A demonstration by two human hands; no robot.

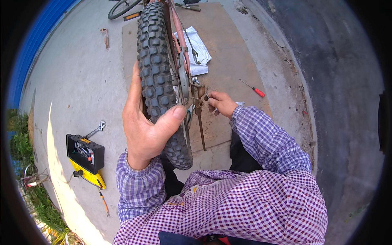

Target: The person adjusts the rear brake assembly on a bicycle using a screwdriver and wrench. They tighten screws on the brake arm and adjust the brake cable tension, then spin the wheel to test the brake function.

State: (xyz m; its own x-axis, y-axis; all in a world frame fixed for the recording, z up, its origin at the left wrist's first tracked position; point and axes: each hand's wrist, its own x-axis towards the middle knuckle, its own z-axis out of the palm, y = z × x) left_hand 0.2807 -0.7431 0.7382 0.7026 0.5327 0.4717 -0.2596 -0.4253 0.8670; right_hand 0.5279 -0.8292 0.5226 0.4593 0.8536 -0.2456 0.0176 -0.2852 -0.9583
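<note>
My left hand is wrapped round the knobby black tyre of a pink bicycle, thumb across the tread and fingers along its left side. To the right of the wheel, my right hand has its fingers pinched at a small metal piece beside the rusty hub fittings; I cannot make out exactly what it holds. A long rusty rod hangs below the fittings. A white sheet lies on brown cardboard under the bicycle.
A red-handled screwdriver lies to the right. On the concrete at left are an adjustable wrench, a black-and-yellow toolbox and an orange-handled tool. Another wheel is at the top, a blue wall at upper left, plants below it.
</note>
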